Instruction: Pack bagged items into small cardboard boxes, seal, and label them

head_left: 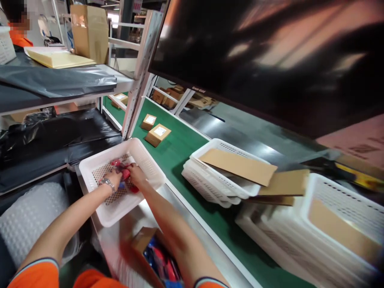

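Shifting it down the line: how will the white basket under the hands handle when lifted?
The white basket is probably light for its size, its walls being full of holes. Thin plastic may flex slightly. The red items inside look loose and could slide if it tilts.

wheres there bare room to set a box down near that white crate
Bare green conveyor belt shows between the white crate and the stacked crates, just past the two small cartons. Crowded: inside the crate, where the left hand and right hand work among red items, and the far-right crate stack.
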`<action>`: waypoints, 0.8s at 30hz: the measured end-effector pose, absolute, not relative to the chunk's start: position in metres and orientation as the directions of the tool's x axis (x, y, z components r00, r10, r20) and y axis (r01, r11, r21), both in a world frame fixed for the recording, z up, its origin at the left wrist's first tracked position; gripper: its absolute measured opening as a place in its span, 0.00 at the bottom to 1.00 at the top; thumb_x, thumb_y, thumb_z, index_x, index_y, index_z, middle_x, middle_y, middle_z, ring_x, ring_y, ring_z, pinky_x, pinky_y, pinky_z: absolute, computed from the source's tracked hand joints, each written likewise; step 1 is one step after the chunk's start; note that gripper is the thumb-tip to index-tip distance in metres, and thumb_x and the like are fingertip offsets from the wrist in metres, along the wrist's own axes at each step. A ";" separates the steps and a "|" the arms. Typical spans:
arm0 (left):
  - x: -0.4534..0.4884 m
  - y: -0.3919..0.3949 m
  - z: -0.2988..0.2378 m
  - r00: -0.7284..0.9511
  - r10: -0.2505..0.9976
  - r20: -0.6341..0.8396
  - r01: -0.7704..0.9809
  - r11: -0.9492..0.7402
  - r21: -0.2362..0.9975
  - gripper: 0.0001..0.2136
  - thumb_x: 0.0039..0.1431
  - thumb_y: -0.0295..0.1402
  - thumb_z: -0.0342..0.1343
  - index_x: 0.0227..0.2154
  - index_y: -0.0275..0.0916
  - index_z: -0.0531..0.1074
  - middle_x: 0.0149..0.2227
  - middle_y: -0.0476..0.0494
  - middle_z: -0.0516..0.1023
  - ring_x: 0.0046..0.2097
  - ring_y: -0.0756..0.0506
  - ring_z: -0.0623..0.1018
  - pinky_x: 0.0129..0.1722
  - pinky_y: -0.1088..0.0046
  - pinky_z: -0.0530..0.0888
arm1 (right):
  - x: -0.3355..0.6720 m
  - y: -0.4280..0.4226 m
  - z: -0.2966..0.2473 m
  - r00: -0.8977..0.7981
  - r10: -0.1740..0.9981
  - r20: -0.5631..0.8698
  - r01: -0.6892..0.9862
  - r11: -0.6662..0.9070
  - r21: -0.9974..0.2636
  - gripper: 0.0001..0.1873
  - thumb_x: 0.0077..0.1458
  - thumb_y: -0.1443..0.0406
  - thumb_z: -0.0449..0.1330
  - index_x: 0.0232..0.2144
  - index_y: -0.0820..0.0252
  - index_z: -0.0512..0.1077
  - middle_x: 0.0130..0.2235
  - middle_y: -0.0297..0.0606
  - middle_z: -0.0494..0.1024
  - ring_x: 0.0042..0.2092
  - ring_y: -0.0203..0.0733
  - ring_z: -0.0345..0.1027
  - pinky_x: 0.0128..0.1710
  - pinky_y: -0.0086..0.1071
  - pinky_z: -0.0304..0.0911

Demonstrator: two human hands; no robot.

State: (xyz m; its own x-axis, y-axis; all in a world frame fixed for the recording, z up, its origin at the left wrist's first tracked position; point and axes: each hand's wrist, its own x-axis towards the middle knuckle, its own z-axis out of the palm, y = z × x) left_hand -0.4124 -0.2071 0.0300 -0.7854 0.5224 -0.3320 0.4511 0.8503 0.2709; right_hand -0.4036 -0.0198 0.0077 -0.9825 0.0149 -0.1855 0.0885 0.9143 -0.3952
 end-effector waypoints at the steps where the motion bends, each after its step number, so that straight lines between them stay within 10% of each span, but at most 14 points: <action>1: -0.408 -0.204 0.031 -0.782 0.527 -0.331 0.465 0.849 0.252 0.18 0.71 0.28 0.59 0.61 0.36 0.79 0.63 0.22 0.76 0.59 0.27 0.82 0.60 0.47 0.80 | -0.400 -0.021 0.010 -0.983 0.024 -0.182 0.098 0.906 -0.412 0.19 0.59 0.71 0.66 0.52 0.61 0.84 0.61 0.53 0.81 0.55 0.55 0.77 0.61 0.40 0.69; 4: -0.401 -0.197 0.035 -0.784 0.531 -0.321 0.483 0.847 0.221 0.21 0.75 0.24 0.50 0.65 0.37 0.77 0.64 0.23 0.75 0.59 0.31 0.83 0.60 0.53 0.80 | -0.387 -0.024 0.015 -0.984 0.064 -0.167 0.139 0.861 -0.490 0.13 0.57 0.72 0.65 0.44 0.60 0.85 0.49 0.47 0.87 0.49 0.51 0.79 0.54 0.36 0.70; 8: -0.404 -0.195 0.050 -0.797 0.544 -0.262 0.454 0.826 0.334 0.30 0.66 0.24 0.62 0.71 0.42 0.72 0.67 0.28 0.73 0.56 0.36 0.85 0.62 0.60 0.80 | -0.373 -0.026 0.027 -0.980 0.145 -0.140 0.200 0.762 -0.616 0.11 0.55 0.70 0.61 0.38 0.61 0.82 0.38 0.40 0.86 0.41 0.46 0.78 0.44 0.33 0.71; 24: -0.214 -0.147 0.126 -0.524 0.851 -0.031 0.696 0.449 0.560 0.27 0.64 0.22 0.57 0.66 0.41 0.70 0.61 0.29 0.71 0.55 0.34 0.80 0.60 0.54 0.80 | -0.116 0.026 0.101 -0.864 0.502 0.028 0.283 0.531 -0.798 0.16 0.45 0.61 0.59 0.37 0.55 0.80 0.34 0.36 0.85 0.36 0.49 0.79 0.38 0.36 0.74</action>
